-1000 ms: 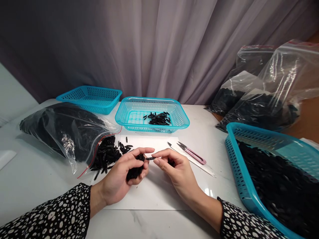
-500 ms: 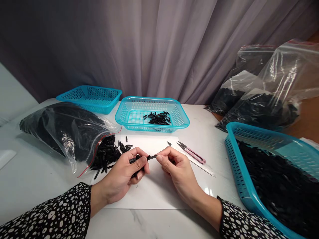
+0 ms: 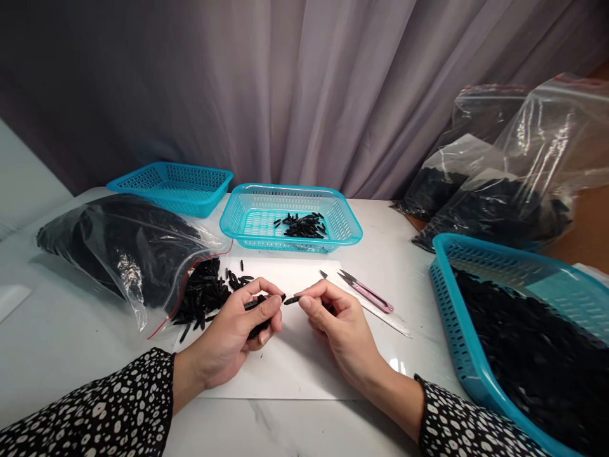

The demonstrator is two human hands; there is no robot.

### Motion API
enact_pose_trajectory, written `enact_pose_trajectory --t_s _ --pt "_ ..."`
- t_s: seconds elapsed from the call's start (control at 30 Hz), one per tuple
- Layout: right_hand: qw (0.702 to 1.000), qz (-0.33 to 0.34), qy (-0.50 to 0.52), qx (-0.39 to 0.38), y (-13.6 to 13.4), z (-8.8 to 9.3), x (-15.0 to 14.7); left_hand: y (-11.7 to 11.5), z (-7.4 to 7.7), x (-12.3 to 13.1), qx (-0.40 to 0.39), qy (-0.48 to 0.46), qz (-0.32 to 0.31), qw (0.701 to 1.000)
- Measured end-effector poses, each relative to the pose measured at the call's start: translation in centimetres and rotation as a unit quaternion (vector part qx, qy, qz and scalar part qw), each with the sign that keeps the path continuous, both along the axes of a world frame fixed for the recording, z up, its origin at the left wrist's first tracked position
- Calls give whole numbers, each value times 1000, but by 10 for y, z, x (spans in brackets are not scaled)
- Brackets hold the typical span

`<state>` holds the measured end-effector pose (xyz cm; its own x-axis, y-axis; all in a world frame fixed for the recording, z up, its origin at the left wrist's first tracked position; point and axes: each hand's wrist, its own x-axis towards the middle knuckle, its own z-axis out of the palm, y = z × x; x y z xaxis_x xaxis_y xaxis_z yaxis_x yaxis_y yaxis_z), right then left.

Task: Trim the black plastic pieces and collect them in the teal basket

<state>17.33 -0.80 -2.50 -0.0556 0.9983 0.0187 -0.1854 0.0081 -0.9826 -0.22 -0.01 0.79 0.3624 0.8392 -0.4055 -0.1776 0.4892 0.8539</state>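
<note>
Lower centre: left hand (image 3: 238, 327) curls round black pieces (image 3: 257, 329); right hand (image 3: 335, 324) pinches a single piece (image 3: 291, 300). Pink snips (image 3: 367, 292) lie right of centre.

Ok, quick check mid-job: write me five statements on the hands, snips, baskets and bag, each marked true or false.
1. The right hand pinches a small black piece. True.
2. The left hand holds the thread snips. False: the left hand holds a bunch of black pieces; the pink thread snips lie beyond the right hand.
3. The middle blue basket has a pile on its right side. True.
4. The left zip bag is sealed. False: loose pieces lie at the open mouth of the zip bag.
</note>
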Motion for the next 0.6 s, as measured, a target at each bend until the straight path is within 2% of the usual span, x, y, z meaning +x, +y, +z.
enact_pose_trajectory --t_s 0.27,0.5,0.6 --pt "1000 -19 -9 20 1 -1 0 0 -1 3 18 35 0 999" --pt "995 -18 -79 58 -2 3 0 -1 -4 5 100 59 -2 993" --pt "987 -51 -115 104 -4 5 0 -1 -2 4 105 63 -8 992"
